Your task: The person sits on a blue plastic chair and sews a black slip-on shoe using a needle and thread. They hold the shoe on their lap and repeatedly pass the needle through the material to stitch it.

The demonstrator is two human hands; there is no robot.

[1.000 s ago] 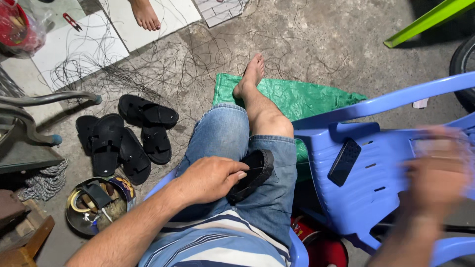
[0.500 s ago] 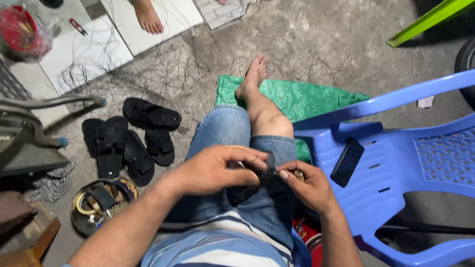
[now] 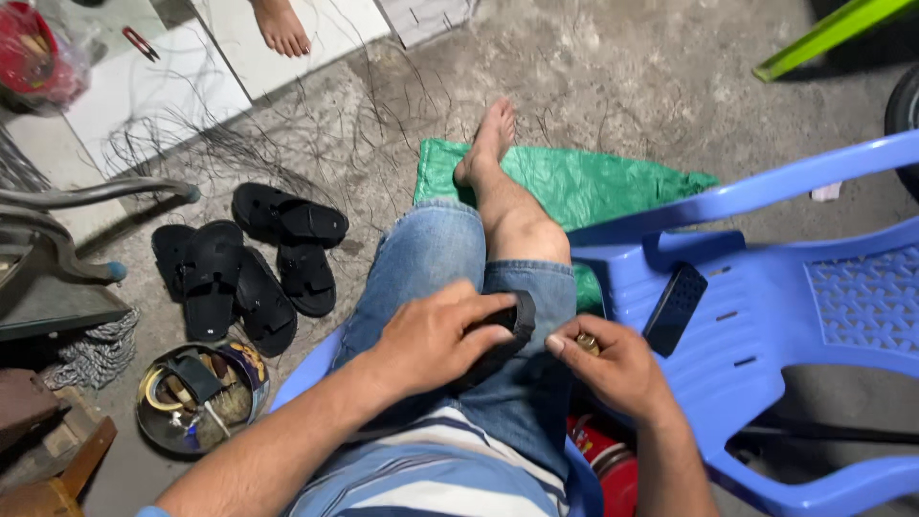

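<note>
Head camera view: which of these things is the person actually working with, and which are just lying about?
In hand:
left hand on black rubber sandal
right hand pinching small brass-coloured piece

Lying about:
black sandals on floor
round tin of tools
green plastic sheet
blue plastic chair

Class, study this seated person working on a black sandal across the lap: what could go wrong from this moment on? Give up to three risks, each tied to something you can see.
1. The black sandal rests on the thigh, pinned only by the left hand; it might slide off.
2. The small brass-coloured piece pinched in the right hand could drop onto the littered floor and be lost.
3. Loose black strands lie near the bare foot; they might snag it.
</note>
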